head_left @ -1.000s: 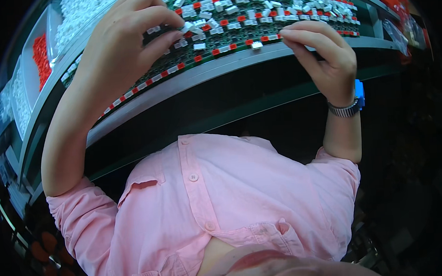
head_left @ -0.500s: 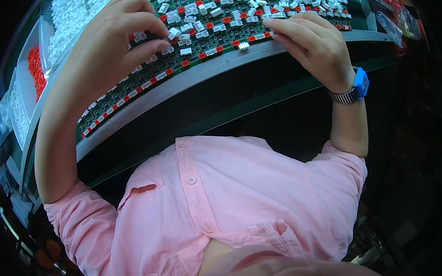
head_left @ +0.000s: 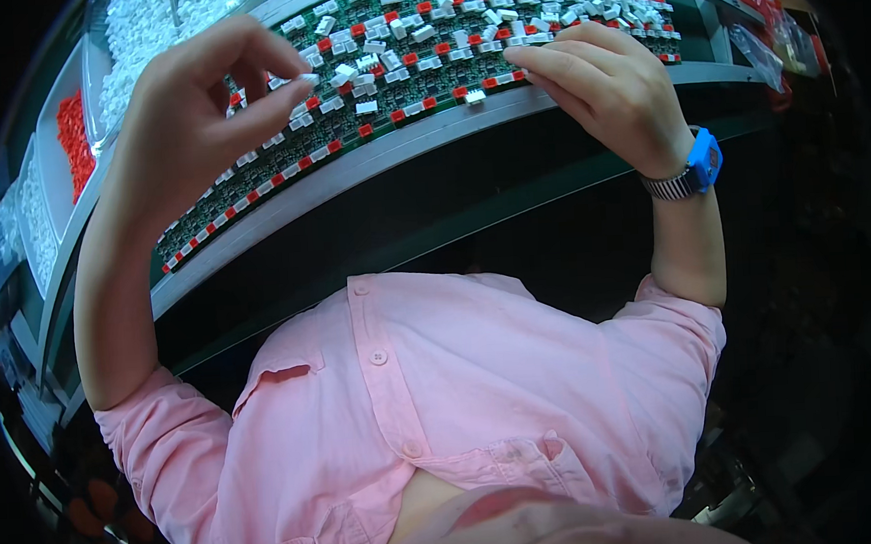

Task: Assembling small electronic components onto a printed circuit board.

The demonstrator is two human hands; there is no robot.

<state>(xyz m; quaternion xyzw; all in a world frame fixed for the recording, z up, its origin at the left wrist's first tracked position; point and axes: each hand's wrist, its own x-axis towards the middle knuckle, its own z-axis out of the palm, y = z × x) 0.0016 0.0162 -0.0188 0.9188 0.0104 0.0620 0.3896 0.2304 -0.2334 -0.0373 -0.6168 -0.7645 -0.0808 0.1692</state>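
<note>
Green circuit boards (head_left: 325, 130) lie in long rows, lined with red and white plastic connectors. My left hand (head_left: 205, 102) hovers over the left part of the boards, thumb and forefinger pinching a small white connector (head_left: 308, 79). Farther right, my right hand (head_left: 623, 90) is at the boards' near edge with its fingertips pressed together; anything between them is hidden or too small to make out. Loose white connectors (head_left: 423, 33) are strewn across the rows between and beyond the hands. One white connector with pins (head_left: 475, 98) rests at the near edge, beside the metal rail.
A grey metal rail (head_left: 390, 148) runs along the near side of the boards. On the left stand a bin of white connectors (head_left: 148, 51), a tray of red parts (head_left: 74, 143) and another of white pieces (head_left: 37, 219). Red and clear plastic bags (head_left: 773, 38) hang at the far right.
My left hand has drawn back slightly left from the loose connectors, a white connector now showing in its pinch. The right hand has shifted slightly left along the boards' edge.
</note>
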